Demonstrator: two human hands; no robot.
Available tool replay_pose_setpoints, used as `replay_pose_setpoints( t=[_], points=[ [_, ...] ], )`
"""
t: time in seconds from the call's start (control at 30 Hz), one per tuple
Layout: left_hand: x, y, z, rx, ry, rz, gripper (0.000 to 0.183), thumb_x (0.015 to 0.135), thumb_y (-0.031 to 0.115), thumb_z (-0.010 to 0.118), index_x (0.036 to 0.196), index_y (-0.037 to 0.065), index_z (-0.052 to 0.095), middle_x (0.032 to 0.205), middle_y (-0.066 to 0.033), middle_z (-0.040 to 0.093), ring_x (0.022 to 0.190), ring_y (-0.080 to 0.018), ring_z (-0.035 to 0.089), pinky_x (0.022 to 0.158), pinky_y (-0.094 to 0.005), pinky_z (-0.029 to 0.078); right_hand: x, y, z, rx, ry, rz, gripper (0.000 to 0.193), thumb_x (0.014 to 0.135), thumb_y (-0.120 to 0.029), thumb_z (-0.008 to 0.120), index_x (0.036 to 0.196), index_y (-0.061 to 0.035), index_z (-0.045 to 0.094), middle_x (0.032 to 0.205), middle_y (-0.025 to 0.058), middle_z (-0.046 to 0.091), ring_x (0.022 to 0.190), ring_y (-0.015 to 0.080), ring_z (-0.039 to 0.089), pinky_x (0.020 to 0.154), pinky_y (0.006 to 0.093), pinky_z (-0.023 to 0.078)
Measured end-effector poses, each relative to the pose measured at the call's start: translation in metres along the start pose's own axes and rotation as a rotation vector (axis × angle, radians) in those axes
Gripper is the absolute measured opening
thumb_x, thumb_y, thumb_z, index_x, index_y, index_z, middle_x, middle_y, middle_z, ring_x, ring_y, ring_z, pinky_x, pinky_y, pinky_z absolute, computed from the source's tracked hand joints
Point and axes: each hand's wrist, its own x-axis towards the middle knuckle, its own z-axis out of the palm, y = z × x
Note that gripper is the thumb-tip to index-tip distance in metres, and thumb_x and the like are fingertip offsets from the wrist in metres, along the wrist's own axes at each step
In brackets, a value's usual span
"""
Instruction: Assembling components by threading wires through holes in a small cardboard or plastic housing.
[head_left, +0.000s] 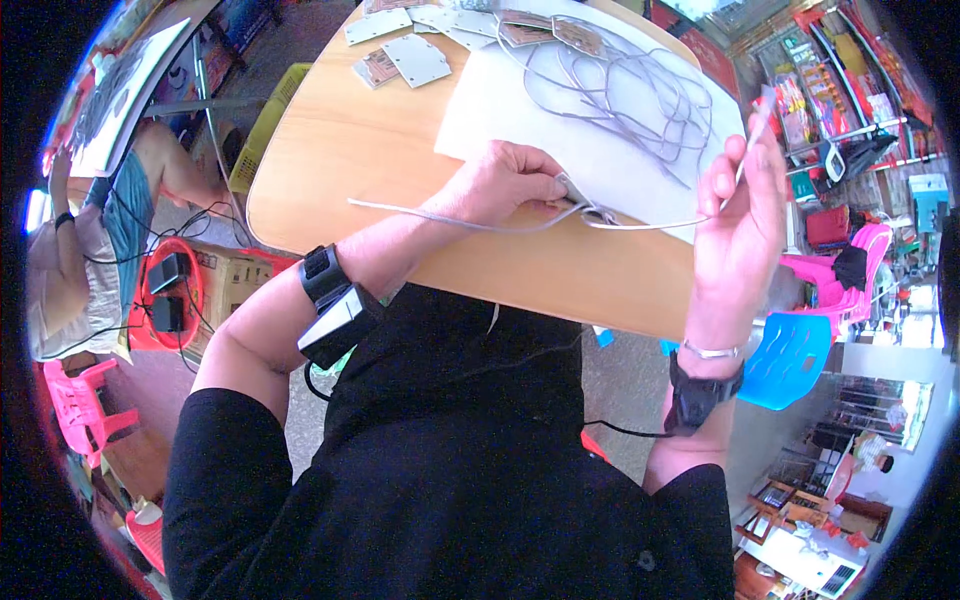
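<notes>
My left hand (pixel 510 185) is closed in a pinch at the near edge of the wooden table, on a small grey piece (pixel 568 188) whose kind I cannot make out. A thin pale cord (pixel 450 218) loops and crosses beside that piece. One loose end reaches left over my left forearm, and the other stretch runs right to my right hand (pixel 742 200). That hand is raised past the table's right side, its fingers closed around the cord, with a strand sticking up above them. A loose tangle of grey cord (pixel 620 95) lies just beyond.
Under the tangle is a white sheet (pixel 470 115) on the table (pixel 330 150). Several square plates (pixel 415 60) lie at the far edge. A blue chair (pixel 790 360) and a pink chair (pixel 850 275) stand at the right. Another person (pixel 85 270) sits at the left.
</notes>
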Motion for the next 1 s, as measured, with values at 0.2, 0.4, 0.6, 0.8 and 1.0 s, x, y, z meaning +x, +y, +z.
replay_pose_setpoints(
  t=[0.2, 0.4, 0.6, 0.8, 1.0],
  points=[
    [0.001, 0.004, -0.004, -0.052, -0.013, -0.103, 0.014, 0.086, 0.007, 0.061, 0.095, -0.003, 0.065, 0.087, -0.007, 0.067, 0.078, -0.0116, 0.063, 0.07, -0.0236, 0.052, 0.028, 0.038, -0.043, -0.174, -0.058, 0.31, 0.018, 0.086, -0.008, 0.057, 0.102, -0.0021, 0.061, 0.082, 0.004, 0.06, 0.056, 0.0038, 0.043, 0.048, 0.017, 0.034],
    [0.0, -0.002, -0.009, -0.113, 0.002, -0.024, 0.013, 0.088, 0.007, 0.06, 0.097, -0.002, 0.062, 0.09, -0.0075, 0.065, 0.082, -0.0136, 0.063, 0.073, -0.0242, 0.053, 0.01, 0.07, -0.021, -0.54, -0.312, 0.523, 0.02, 0.083, -0.007, 0.057, 0.101, -0.0009, 0.063, 0.08, 0.0015, 0.063, 0.061, 0.0004, 0.047, 0.055, 0.0159, 0.039],
    [0.001, 0.002, -0.005, -0.156, 0.022, -0.027, 0.014, 0.088, 0.006, 0.06, 0.1, -0.002, 0.06, 0.09, -0.0074, 0.064, 0.081, -0.013, 0.063, 0.074, -0.0245, 0.053, 0.004, 0.085, -0.031, -0.414, -0.367, 0.477, 0.013, 0.084, -0.004, 0.061, 0.095, -0.0019, 0.068, 0.082, -0.0017, 0.063, 0.075, 0.0041, 0.056, 0.067, 0.0175, 0.045],
    [0.001, 0.001, -0.006, -0.136, 0.035, -0.011, 0.01, 0.087, 0.007, 0.061, 0.095, 0.0, 0.061, 0.086, -0.0051, 0.064, 0.078, -0.0103, 0.062, 0.068, -0.0224, 0.051, 0.003, 0.089, -0.031, -0.576, -0.397, 0.328, 0.01, 0.083, -0.003, 0.062, 0.091, -0.0025, 0.068, 0.078, -0.0032, 0.059, 0.068, 0.0027, 0.051, 0.06, 0.0174, 0.04],
    [0.0, 0.002, -0.006, -0.102, 0.01, -0.004, 0.009, 0.088, 0.008, 0.061, 0.093, 0.001, 0.061, 0.084, -0.0031, 0.064, 0.075, -0.0091, 0.061, 0.067, -0.0223, 0.05, 0.0, 0.09, -0.028, -0.611, -0.42, 0.226, 0.008, 0.083, -0.004, 0.062, 0.088, -0.0025, 0.068, 0.076, -0.0041, 0.055, 0.067, 0.0023, 0.048, 0.059, 0.0174, 0.038]
  ],
)
